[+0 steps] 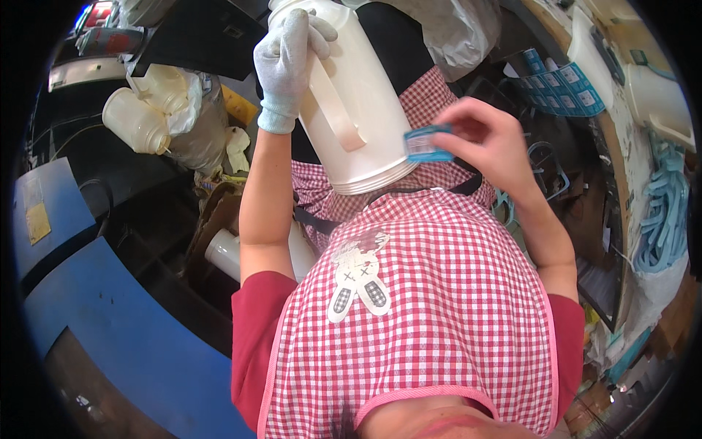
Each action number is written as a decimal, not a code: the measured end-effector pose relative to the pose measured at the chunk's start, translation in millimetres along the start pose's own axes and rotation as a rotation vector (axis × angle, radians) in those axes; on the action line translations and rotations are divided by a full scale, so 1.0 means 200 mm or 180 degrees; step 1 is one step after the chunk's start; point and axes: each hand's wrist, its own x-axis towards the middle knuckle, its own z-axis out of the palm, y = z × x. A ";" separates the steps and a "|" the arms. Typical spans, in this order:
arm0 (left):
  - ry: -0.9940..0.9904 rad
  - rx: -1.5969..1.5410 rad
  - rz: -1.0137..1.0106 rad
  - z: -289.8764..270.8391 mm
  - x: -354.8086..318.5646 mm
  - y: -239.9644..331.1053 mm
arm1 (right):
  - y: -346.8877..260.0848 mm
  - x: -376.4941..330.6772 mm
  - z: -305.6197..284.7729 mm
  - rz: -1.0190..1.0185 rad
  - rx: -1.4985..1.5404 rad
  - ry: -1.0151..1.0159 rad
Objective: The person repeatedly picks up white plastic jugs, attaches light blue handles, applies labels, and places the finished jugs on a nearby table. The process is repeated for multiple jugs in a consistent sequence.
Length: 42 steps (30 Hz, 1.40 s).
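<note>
Our gloved left hand [287, 55] clasping the white jug [351, 102], bare right hand [486, 139] pinching a blue sticker [426, 143] against it, more jugs [142, 117] far left, sticker sheet [563, 84] far right

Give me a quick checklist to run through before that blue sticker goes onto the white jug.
1. Jug held firm: ok, the gloved left hand grips the white jug near its top.
2. Sticker in hand: ok, the bare right hand pinches the blue label.
3. Label at the jug wall: ok, at its lower edge.
4. Label straight: cannot tell.
5. Jug surface clean: cannot tell.
6. Handle clear of the label: ok.
</note>
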 end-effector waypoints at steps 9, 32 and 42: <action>0.0024 0.0050 -0.0048 -0.01 -0.01 -0.01 | 0.13 0.18 0.14 0.0719 0.0639 -0.0630; 0.1112 0.0315 -0.0715 -0.13 0.18 -0.09 | 0.27 0.63 -0.69 -0.0767 -0.0697 0.1130; -0.0191 -0.1980 -0.1979 -0.31 0.39 -0.34 | 0.27 1.03 -1.73 -0.0119 -0.3928 0.1920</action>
